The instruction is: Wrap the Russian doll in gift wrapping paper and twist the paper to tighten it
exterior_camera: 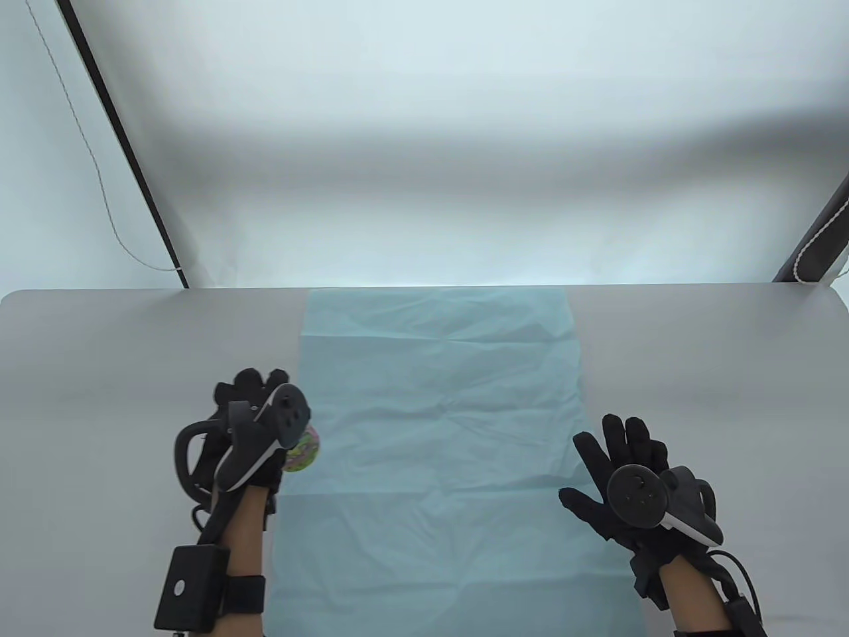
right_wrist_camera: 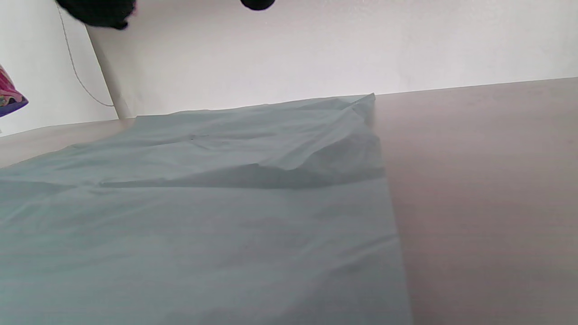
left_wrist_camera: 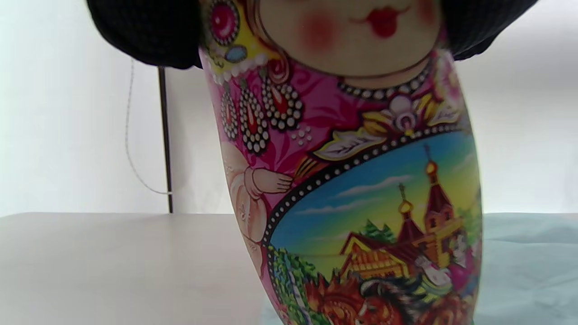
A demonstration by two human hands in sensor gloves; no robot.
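A light blue sheet of wrapping paper (exterior_camera: 438, 451) lies flat and creased down the middle of the grey table (exterior_camera: 99, 371). My left hand (exterior_camera: 255, 408) grips the painted Russian doll (exterior_camera: 304, 451) at the paper's left edge, held above the table. In the left wrist view the doll (left_wrist_camera: 356, 180) fills the frame, black gloved fingers (left_wrist_camera: 144, 31) curled round its head. My right hand (exterior_camera: 613, 464) hovers with fingers spread at the paper's right edge and holds nothing. The right wrist view looks low across the paper (right_wrist_camera: 203, 216), a bit of the doll (right_wrist_camera: 9, 97) at far left.
A white backdrop rises behind the table's far edge. A black pole (exterior_camera: 126, 146) with a thin cord leans at the back left, another pole (exterior_camera: 816, 232) at the back right. Bare table surface lies on either side of the paper.
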